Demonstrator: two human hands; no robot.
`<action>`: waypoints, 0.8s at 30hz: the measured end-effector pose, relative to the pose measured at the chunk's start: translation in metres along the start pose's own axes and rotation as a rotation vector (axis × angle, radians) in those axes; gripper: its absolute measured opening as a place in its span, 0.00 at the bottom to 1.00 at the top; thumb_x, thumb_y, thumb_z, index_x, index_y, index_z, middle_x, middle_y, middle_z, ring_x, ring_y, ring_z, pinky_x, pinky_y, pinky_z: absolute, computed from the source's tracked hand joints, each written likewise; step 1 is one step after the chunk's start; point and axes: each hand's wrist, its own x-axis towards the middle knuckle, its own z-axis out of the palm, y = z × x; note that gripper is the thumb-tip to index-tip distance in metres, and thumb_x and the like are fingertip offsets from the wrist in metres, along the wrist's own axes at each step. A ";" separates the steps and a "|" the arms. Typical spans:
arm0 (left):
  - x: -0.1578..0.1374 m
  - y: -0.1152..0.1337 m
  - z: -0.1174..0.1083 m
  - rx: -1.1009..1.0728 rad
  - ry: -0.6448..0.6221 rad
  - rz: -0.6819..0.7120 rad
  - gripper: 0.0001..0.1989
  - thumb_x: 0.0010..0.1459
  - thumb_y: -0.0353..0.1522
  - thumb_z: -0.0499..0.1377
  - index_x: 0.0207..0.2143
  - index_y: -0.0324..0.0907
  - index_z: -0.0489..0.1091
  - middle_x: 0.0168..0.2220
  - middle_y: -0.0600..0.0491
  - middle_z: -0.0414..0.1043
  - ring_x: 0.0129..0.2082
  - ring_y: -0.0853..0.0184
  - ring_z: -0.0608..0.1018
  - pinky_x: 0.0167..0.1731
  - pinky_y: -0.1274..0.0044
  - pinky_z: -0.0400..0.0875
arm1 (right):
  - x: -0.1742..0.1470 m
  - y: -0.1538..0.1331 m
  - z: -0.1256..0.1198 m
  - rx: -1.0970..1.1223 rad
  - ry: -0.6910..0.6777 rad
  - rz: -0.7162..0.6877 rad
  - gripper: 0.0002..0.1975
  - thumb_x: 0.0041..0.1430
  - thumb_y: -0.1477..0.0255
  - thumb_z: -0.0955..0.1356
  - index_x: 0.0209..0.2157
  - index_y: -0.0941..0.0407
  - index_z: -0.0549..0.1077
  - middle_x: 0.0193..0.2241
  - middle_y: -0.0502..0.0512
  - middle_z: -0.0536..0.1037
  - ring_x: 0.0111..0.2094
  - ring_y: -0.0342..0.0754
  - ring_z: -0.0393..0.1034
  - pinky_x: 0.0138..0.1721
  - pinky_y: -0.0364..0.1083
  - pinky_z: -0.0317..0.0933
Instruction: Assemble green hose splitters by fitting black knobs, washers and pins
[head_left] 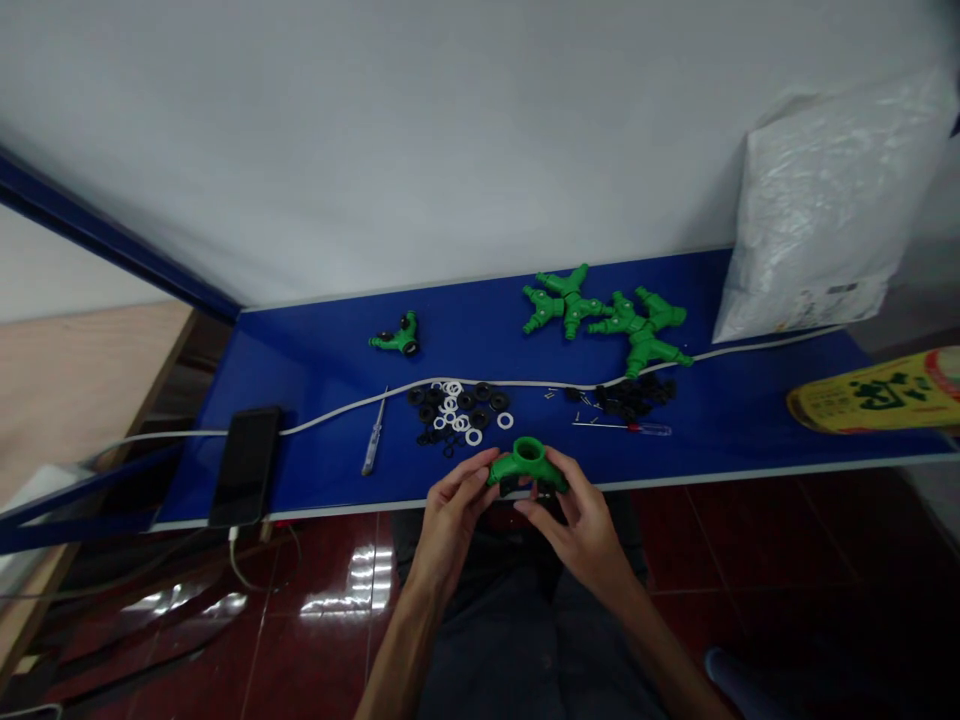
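Both my hands hold a green plastic Y-shaped hose connector (528, 458) over the front edge of the blue table, its round open socket facing up. My left hand (457, 505) pinches its left arm. My right hand (581, 510) grips the right arm, thumb underneath near dark parts on its lower side. Just beyond lie white ring washers (474, 437) and black rings (481, 419). A similar green connector with black parts (405, 335) rests farther back on the left. Several more green connectors (637, 325) lie in a cluster at the back right.
A clear-handled screwdriver (373, 440) lies left; another screwdriver (637, 428) lies right beside small screws (589, 402) and black pieces (634, 397). A white cable (337, 408) crosses the table. A phone (246, 465) overhangs the front edge. A white bag (825, 210) and yellow container (874, 392) stand right.
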 end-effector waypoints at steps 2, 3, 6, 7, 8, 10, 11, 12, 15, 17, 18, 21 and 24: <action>0.001 0.000 -0.002 0.004 0.014 0.022 0.17 0.55 0.37 0.71 0.47 0.42 0.82 0.51 0.44 0.81 0.55 0.59 0.79 0.50 0.77 0.73 | -0.003 0.000 0.000 0.041 -0.050 0.022 0.26 0.60 0.63 0.74 0.59 0.48 0.70 0.59 0.58 0.74 0.56 0.56 0.72 0.60 0.56 0.65; 0.001 0.000 -0.002 0.003 0.024 0.035 0.18 0.56 0.38 0.70 0.48 0.42 0.81 0.52 0.43 0.80 0.55 0.59 0.79 0.51 0.76 0.73 | -0.004 0.000 0.001 0.058 -0.067 0.033 0.25 0.62 0.63 0.72 0.59 0.48 0.69 0.59 0.58 0.74 0.56 0.55 0.73 0.60 0.56 0.65; -0.002 -0.005 -0.001 -0.030 -0.017 0.091 0.24 0.59 0.43 0.67 0.55 0.43 0.77 0.56 0.42 0.77 0.57 0.56 0.78 0.56 0.71 0.71 | -0.006 -0.003 0.005 0.119 -0.093 0.045 0.23 0.63 0.64 0.71 0.59 0.48 0.68 0.58 0.58 0.74 0.57 0.54 0.73 0.59 0.53 0.66; -0.004 -0.008 0.001 -0.044 -0.064 0.112 0.27 0.59 0.44 0.67 0.58 0.44 0.75 0.58 0.41 0.75 0.58 0.54 0.77 0.57 0.69 0.70 | -0.007 -0.003 0.008 0.142 -0.096 0.051 0.24 0.63 0.64 0.72 0.58 0.48 0.68 0.58 0.58 0.74 0.57 0.54 0.72 0.59 0.52 0.67; -0.006 -0.012 0.002 -0.053 -0.116 0.129 0.31 0.57 0.44 0.69 0.60 0.44 0.72 0.61 0.41 0.73 0.59 0.52 0.76 0.59 0.66 0.69 | -0.008 -0.002 0.011 0.162 -0.098 0.058 0.24 0.62 0.64 0.72 0.58 0.48 0.67 0.58 0.58 0.75 0.58 0.53 0.72 0.58 0.51 0.67; -0.010 -0.021 0.004 -0.048 -0.189 0.141 0.36 0.52 0.41 0.72 0.63 0.45 0.69 0.62 0.41 0.71 0.61 0.50 0.74 0.61 0.63 0.66 | -0.010 0.000 0.017 0.182 -0.098 0.065 0.23 0.62 0.63 0.72 0.57 0.48 0.67 0.58 0.58 0.75 0.58 0.53 0.72 0.57 0.50 0.68; -0.011 -0.026 0.005 -0.045 -0.188 0.135 0.36 0.52 0.40 0.73 0.62 0.45 0.70 0.62 0.41 0.72 0.61 0.50 0.73 0.62 0.63 0.65 | -0.012 0.001 0.020 0.179 -0.097 0.066 0.23 0.62 0.62 0.72 0.56 0.49 0.66 0.58 0.59 0.75 0.58 0.53 0.72 0.56 0.50 0.68; -0.012 -0.030 0.006 -0.049 -0.168 0.126 0.34 0.53 0.40 0.72 0.61 0.44 0.71 0.60 0.41 0.73 0.61 0.50 0.73 0.62 0.63 0.65 | -0.013 0.003 0.022 0.168 -0.098 0.061 0.23 0.62 0.62 0.72 0.56 0.49 0.66 0.57 0.59 0.76 0.57 0.53 0.73 0.55 0.50 0.69; -0.013 -0.034 0.004 -0.090 -0.045 0.111 0.27 0.57 0.41 0.69 0.57 0.43 0.74 0.56 0.42 0.77 0.57 0.52 0.77 0.60 0.64 0.68 | -0.014 0.000 0.023 0.074 -0.184 0.025 0.24 0.61 0.63 0.73 0.56 0.49 0.67 0.54 0.57 0.78 0.53 0.52 0.75 0.53 0.49 0.70; -0.012 -0.030 0.000 -0.109 0.026 0.134 0.26 0.56 0.41 0.70 0.56 0.42 0.74 0.52 0.43 0.79 0.54 0.54 0.79 0.57 0.66 0.69 | -0.007 -0.006 0.018 -0.053 -0.265 -0.040 0.19 0.61 0.63 0.73 0.52 0.50 0.71 0.49 0.56 0.80 0.48 0.51 0.76 0.49 0.49 0.71; -0.011 -0.026 -0.002 -0.119 0.054 0.151 0.27 0.56 0.41 0.70 0.56 0.42 0.74 0.51 0.44 0.80 0.52 0.56 0.80 0.56 0.67 0.70 | -0.001 -0.010 0.014 -0.133 -0.263 -0.088 0.14 0.63 0.63 0.72 0.49 0.50 0.73 0.46 0.55 0.80 0.45 0.51 0.77 0.46 0.49 0.71; -0.009 -0.014 -0.009 -0.167 0.121 0.183 0.29 0.56 0.41 0.70 0.58 0.41 0.72 0.47 0.45 0.81 0.43 0.60 0.83 0.47 0.70 0.75 | 0.027 -0.019 0.008 -0.392 -0.048 -0.232 0.11 0.67 0.62 0.67 0.42 0.53 0.77 0.38 0.56 0.79 0.38 0.51 0.75 0.41 0.49 0.69; -0.004 -0.006 -0.014 -0.216 0.146 0.177 0.30 0.56 0.41 0.69 0.58 0.39 0.71 0.44 0.45 0.82 0.33 0.66 0.82 0.35 0.76 0.75 | 0.057 -0.016 0.015 -0.594 0.149 -0.300 0.15 0.66 0.60 0.68 0.45 0.57 0.77 0.35 0.58 0.77 0.33 0.53 0.72 0.39 0.52 0.68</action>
